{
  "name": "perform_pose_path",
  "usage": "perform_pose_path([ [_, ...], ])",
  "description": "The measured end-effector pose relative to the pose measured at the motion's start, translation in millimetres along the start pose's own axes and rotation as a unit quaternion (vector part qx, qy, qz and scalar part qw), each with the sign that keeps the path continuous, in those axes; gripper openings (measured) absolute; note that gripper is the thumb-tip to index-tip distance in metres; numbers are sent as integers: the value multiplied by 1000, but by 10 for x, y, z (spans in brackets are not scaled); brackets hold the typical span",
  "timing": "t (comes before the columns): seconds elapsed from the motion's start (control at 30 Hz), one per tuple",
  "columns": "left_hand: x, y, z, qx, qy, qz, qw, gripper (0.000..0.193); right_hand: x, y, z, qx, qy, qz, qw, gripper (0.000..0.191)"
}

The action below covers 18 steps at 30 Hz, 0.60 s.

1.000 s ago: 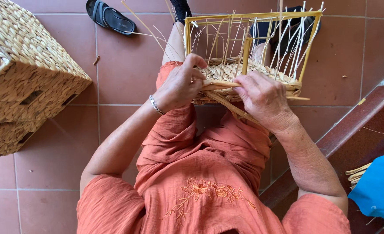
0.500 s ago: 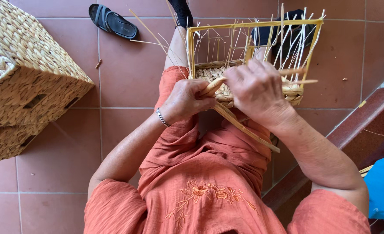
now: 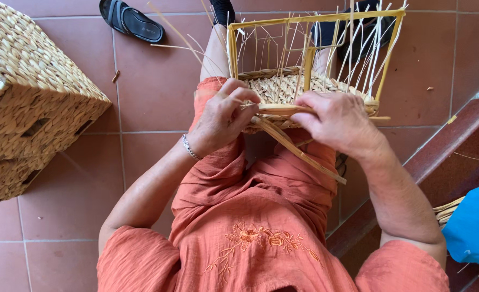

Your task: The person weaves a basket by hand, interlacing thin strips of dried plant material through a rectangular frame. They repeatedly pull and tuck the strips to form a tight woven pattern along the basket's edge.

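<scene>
Red tiled floor (image 3: 153, 97) under everything, with a darker raised step (image 3: 440, 157) along the right edge. Two finished woven baskets (image 3: 28, 103) stacked at the left, well apart from the hands. Orange dress (image 3: 250, 216) filling the lower middle, embroidered with a flower at the chest. One half-woven basket (image 3: 288, 89) resting on the lap, right at the knees: a yellow frame (image 3: 310, 19) with many thin upright stakes rising from a woven straw base. Blue cloth (image 3: 475, 232) at the right edge, a bundle of straw just beside it. Two dark sandals: one (image 3: 131, 20) lying loose on the tiles at top left, another (image 3: 353, 32) partly hidden behind the stakes. One dark-socked foot (image 3: 223, 10) at the top edge.

Left hand (image 3: 220, 116) at the near rim of the basket, fingers (image 3: 245, 94) curled and pinching a flat straw strand (image 3: 283, 111) against the weave. Right hand (image 3: 339, 121) just beside it, fingers (image 3: 315, 103) pressed together over the same strand, knuckles covering the rim's right part. Two loose strand ends (image 3: 304, 154) slanting down from between the hands across the lap. One thin bracelet (image 3: 189, 147) on the left wrist. Hands and forearms blocking the near wall of the basket; the stakes screening the floor behind.
</scene>
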<state>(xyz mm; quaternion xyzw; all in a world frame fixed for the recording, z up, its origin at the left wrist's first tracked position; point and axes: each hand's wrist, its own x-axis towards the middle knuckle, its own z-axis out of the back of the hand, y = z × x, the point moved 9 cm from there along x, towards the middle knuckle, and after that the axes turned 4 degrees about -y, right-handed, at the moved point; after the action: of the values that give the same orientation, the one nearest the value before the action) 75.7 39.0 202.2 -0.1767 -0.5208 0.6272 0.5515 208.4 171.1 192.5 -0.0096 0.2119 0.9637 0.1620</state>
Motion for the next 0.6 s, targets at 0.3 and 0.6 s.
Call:
perform_pose_path([
  [0.3, 14, -146, -125, 96, 141, -97, 981, 16, 93, 373, -39, -36, -212, 59, 975, 26],
  [0.6, 177, 407, -426, 163, 93, 50, 981, 17, -260, 460, -220, -38, -227, 50, 972, 26],
])
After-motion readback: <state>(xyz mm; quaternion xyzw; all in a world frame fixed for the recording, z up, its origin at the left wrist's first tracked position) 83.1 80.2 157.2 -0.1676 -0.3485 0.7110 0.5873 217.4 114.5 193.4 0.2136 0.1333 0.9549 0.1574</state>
